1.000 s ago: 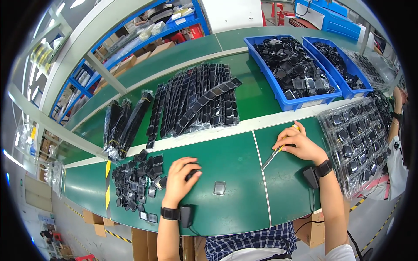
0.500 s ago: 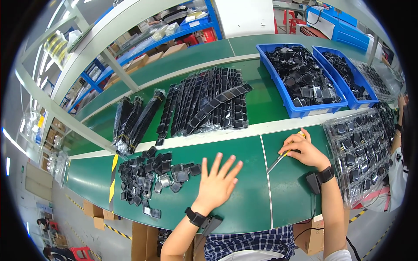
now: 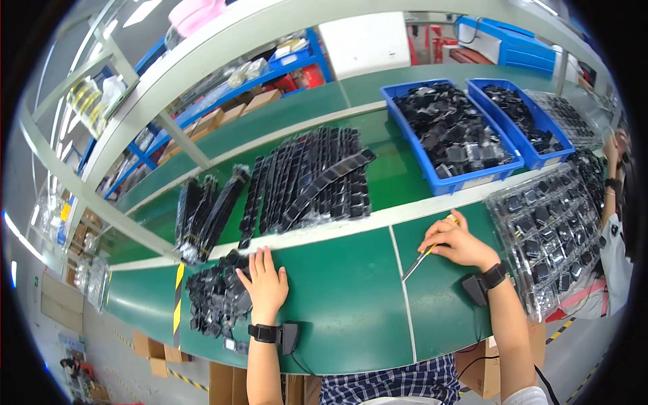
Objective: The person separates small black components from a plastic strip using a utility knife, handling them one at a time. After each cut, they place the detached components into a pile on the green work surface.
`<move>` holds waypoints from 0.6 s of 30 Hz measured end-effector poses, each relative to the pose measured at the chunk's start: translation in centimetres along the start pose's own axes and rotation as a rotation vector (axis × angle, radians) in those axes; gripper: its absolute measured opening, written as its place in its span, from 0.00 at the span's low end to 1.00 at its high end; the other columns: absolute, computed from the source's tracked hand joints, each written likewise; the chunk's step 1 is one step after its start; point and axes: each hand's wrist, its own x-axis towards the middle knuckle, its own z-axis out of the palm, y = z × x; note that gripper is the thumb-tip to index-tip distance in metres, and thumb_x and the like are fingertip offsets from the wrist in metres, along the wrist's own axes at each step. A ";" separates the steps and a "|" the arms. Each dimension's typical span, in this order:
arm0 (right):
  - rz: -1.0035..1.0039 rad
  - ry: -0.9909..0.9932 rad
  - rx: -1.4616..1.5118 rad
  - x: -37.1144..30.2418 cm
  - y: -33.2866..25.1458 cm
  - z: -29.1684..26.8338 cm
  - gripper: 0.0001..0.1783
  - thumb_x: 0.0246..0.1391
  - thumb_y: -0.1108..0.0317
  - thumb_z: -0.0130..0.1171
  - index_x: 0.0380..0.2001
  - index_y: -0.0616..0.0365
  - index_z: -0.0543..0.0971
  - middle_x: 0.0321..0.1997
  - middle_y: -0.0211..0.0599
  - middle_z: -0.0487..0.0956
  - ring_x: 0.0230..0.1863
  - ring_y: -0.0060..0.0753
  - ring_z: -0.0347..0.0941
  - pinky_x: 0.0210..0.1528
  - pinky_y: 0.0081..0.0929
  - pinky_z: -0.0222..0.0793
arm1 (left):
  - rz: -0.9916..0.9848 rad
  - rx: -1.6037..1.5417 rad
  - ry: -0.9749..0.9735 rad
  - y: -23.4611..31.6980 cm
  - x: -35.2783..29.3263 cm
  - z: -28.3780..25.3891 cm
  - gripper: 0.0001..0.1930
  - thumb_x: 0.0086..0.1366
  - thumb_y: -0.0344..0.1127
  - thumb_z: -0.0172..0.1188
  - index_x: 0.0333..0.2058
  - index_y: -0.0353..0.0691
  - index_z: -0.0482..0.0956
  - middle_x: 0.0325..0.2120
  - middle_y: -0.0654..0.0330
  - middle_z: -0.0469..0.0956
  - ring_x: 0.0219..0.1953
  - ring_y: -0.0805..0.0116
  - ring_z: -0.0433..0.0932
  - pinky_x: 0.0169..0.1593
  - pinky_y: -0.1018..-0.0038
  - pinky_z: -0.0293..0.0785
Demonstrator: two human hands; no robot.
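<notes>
Your left hand (image 3: 264, 287) lies flat, fingers spread, its fingertips touching a loose heap of small black parts (image 3: 216, 297) piled just to its left. Your right hand (image 3: 457, 244) grips a slim screwdriver (image 3: 424, 256) with a yellow handle; its metal shaft slants down to the left, tip on the green table (image 3: 351, 304).
</notes>
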 end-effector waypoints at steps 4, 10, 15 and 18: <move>-0.101 0.024 -0.031 -0.1 0.7 0.7 0.12 0.62 0.62 0.65 0.46 0.27 0.87 0.48 0.11 0.79 0.60 0.17 0.70 0.74 0.63 0.28 | 0.086 -0.127 0.077 1.4 5.2 0.5 0.41 0.65 0.43 0.59 0.75 0.45 0.56 0.73 0.55 0.61 0.76 0.52 0.57 0.74 0.32 0.39; -0.133 -0.003 0.009 0.8 1.5 2.3 0.13 0.64 0.63 0.63 0.47 0.27 0.86 0.49 0.12 0.78 0.61 0.18 0.70 0.73 0.65 0.31 | 0.063 -0.174 0.210 2.0 10.6 4.0 0.28 0.60 0.36 0.59 0.61 0.50 0.74 0.67 0.52 0.68 0.73 0.49 0.61 0.71 0.30 0.44; -0.149 0.006 0.054 1.4 1.5 2.7 0.13 0.62 0.66 0.63 0.46 0.31 0.86 0.49 0.17 0.77 0.61 0.23 0.70 0.75 0.67 0.29 | 0.228 -0.027 0.580 1.8 9.9 4.2 0.15 0.58 0.29 0.64 0.44 0.48 0.80 0.50 0.55 0.77 0.57 0.48 0.75 0.64 0.41 0.64; -0.098 -0.015 0.069 0.3 1.6 1.8 0.13 0.62 0.66 0.63 0.46 0.32 0.86 0.48 0.19 0.76 0.61 0.25 0.70 0.75 0.68 0.27 | 0.364 -0.029 0.315 6.6 5.6 -2.0 0.17 0.69 0.35 0.61 0.55 0.40 0.82 0.60 0.52 0.77 0.58 0.50 0.77 0.66 0.55 0.67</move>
